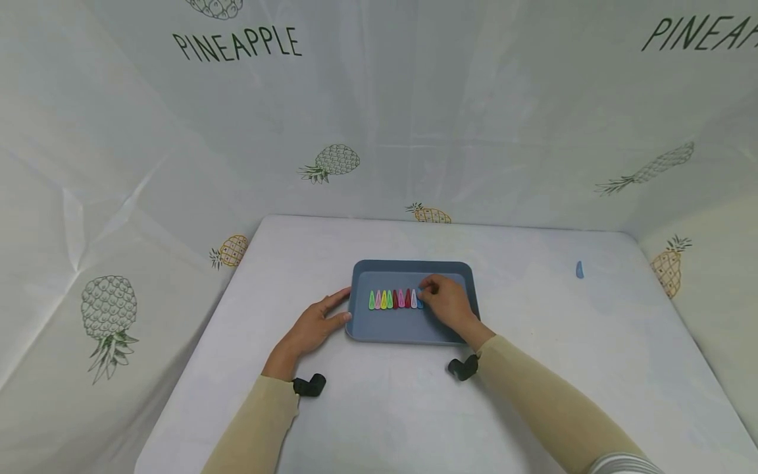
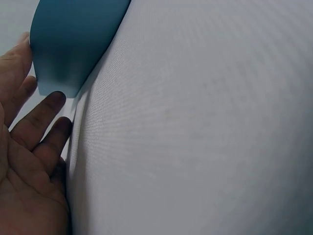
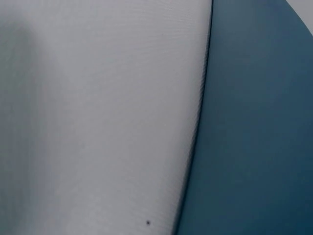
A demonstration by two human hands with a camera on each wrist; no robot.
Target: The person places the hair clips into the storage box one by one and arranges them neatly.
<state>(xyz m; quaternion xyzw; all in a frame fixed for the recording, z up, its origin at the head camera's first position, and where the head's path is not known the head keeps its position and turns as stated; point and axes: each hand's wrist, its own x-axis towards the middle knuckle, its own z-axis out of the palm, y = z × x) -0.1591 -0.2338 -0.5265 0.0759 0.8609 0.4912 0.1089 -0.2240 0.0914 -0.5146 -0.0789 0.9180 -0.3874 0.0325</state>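
A blue-grey tray (image 1: 385,332) lies on the table with a row of colourful snap hair clips in it, including a green one (image 1: 372,300), a yellow one (image 1: 383,300) and a dark red one (image 1: 408,298). At the row's right end my right hand (image 1: 448,303) reaches over the tray and pinches a blue hair clip (image 1: 420,303), mostly hidden by the fingers. My left hand (image 1: 316,326) rests at the tray's left edge, fingers loosely extended and touching the rim; the left wrist view shows them beside the tray's wall (image 2: 73,54). The right wrist view shows only the tray's outer side (image 3: 254,122) and cloth.
Another blue hair clip (image 1: 580,270) lies on the white-covered table (image 1: 533,296), far to the right of the tray. A pineapple-print cloth (image 1: 379,99) hangs behind and at both sides of the table. Dark wrist cameras (image 1: 310,385) sit at both cuffs.
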